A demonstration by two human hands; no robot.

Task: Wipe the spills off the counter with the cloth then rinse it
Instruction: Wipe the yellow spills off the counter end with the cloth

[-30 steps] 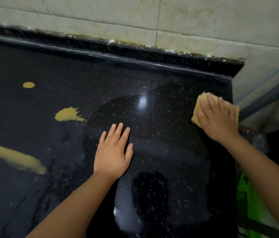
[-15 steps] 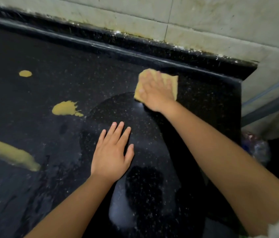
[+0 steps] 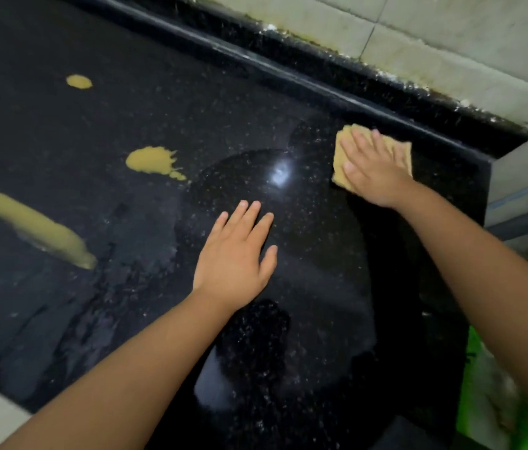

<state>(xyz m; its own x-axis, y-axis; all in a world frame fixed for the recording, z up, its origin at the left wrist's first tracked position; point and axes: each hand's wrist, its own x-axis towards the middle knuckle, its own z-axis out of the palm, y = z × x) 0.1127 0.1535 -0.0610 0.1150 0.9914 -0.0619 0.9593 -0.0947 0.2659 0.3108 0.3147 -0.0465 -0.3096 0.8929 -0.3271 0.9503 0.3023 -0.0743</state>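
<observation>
While the left hand [image 3: 235, 258] lies flat, fingers straight, on the dark surface [image 3: 61, 303], the right hand [image 3: 374, 170] presses the cloth [image 3: 342, 164] flat near the back right corner, yellow spills [image 3: 154, 160] well left.

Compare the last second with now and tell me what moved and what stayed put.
The right hand, pressing flat on the cloth, swept it left along the back of the counter from the right edge, then back toward the right. Nothing was picked up or let go. The left hand stayed flat on the counter, and the yellow spills to its left remain unwiped.
</observation>
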